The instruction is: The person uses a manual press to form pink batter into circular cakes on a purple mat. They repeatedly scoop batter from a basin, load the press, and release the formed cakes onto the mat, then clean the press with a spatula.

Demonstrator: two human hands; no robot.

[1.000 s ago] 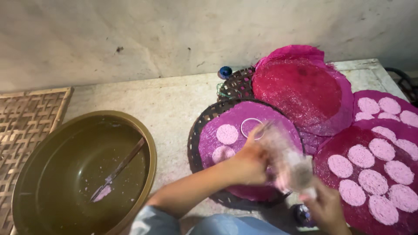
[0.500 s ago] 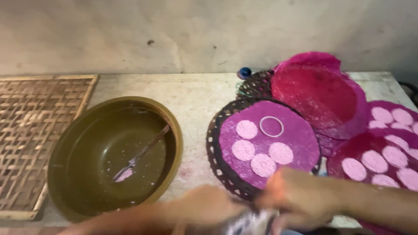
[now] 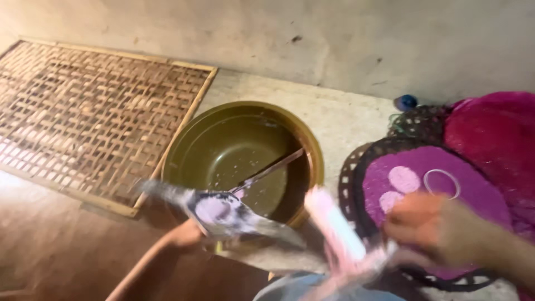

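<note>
Left hand (image 3: 186, 234) grips a flat scraper (image 3: 217, 214) (blurred) just above it, before the basin (image 3: 184, 150); right hand's (image 3: 432, 226) grip unclear.

A stained, pale plaster wall (image 3: 312, 33) rises behind a rough concrete floor (image 3: 345, 117); a woven bamboo mat (image 3: 83, 111) lies at left in dim light.

One package in view: a clear, crumpled plastic bag (image 3: 223, 214) with pale pink and dark patches, blurred, held up in my left hand (image 3: 186, 234) over the near rim of the olive-green round basin (image 3: 184, 146). A pale pink, roll-shaped wrapped item (image 3: 334, 226) sits by my right hand (image 3: 432, 226); too blurred to tell whether it is a package. No labels, signs or screens seen.
</note>
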